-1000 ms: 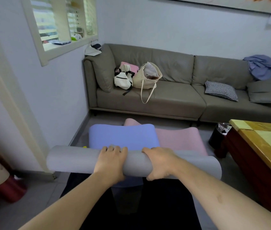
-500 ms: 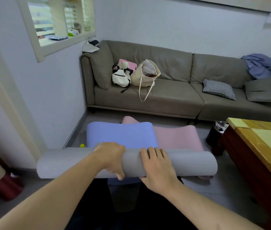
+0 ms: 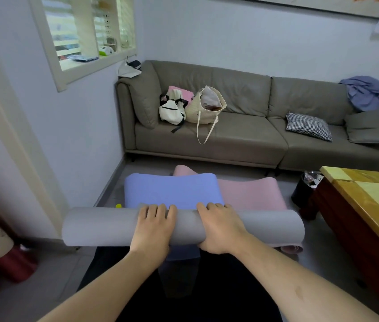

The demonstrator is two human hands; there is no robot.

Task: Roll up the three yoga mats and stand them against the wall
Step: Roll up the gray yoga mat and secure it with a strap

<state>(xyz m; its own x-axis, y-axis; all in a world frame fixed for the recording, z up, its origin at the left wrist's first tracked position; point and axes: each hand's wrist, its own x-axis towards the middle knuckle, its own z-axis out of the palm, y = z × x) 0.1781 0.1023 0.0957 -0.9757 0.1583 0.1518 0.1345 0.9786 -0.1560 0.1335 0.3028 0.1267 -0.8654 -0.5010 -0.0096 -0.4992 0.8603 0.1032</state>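
A grey mat (image 3: 104, 225), rolled into a long tube, is held lying crosswise in front of the person, low over the floor (image 3: 44, 287). The left hand (image 3: 153, 226) is laid over the top of the roll, its fingers (image 3: 158, 211) close together and bent over the far side. The right hand (image 3: 221, 228) is wrapped around the roll just beside it, fingers curled over the top and the thumb side tucked underneath. Beyond the roll, a blue mat (image 3: 172, 189) is spread flat on the floor, its far end curled up slightly. A pink mat (image 3: 251, 191) is spread beside it on the right, partly tucked under the blue one; its near end shows below the roll's right end. A grey sofa (image 3: 242, 135) is set against the far wall (image 3: 230, 38), with two bags (image 3: 193, 108) on its seat. A wooden counter (image 3: 374, 201) is seen at the right edge.
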